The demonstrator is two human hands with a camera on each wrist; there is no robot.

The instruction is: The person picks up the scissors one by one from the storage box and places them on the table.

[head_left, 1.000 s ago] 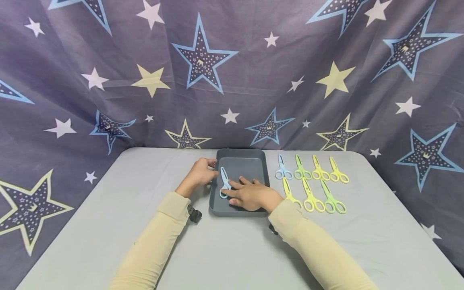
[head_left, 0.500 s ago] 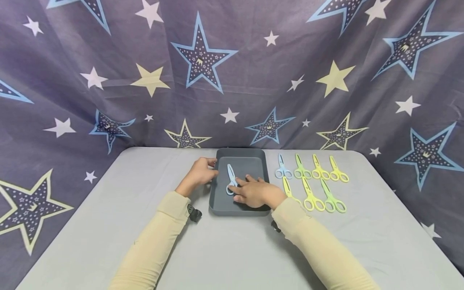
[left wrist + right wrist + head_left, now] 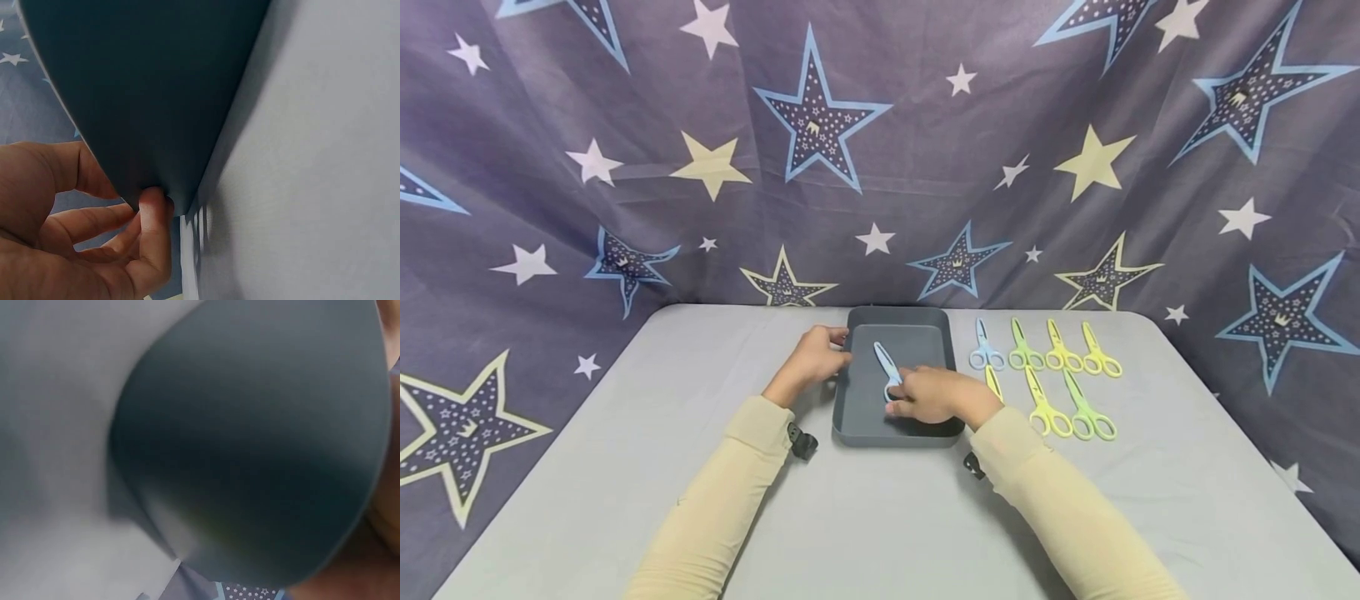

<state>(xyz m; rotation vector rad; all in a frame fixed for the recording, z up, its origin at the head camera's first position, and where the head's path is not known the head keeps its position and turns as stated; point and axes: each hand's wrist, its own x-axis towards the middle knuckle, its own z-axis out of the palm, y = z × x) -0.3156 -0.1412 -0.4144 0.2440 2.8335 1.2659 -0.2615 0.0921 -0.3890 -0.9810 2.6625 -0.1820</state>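
Note:
A dark grey tray (image 3: 898, 317) rests on the table, its outer wall (image 3: 150, 94) filling much of the left wrist view. My left hand (image 3: 815, 357) grips the tray's left side, with fingers (image 3: 154, 219) against the outside wall and others reaching over the rim. Inside the tray are light blue scissors (image 3: 886, 360), blades pointing away and slightly left. My right hand (image 3: 934, 394) holds them by the handle loops, which its curled fingers partly hide. In the right wrist view the tray wall (image 3: 250, 412) blocks the scissors, and only part of that hand shows at the right.
Right of the tray lie two rows of scissors: blue ones (image 3: 983, 348), green ones (image 3: 1025, 348) and several yellow ones (image 3: 1040, 404). My right wrist covers part of the nearest yellow pair (image 3: 993, 382). A star-patterned curtain (image 3: 898, 150) hangs behind the table (image 3: 865, 525).
The blue scissors have slid right within the tray and turned so their blades lean left. My right hand has drawn right, its spread fingers now curled at the handles. The left hand stays put.

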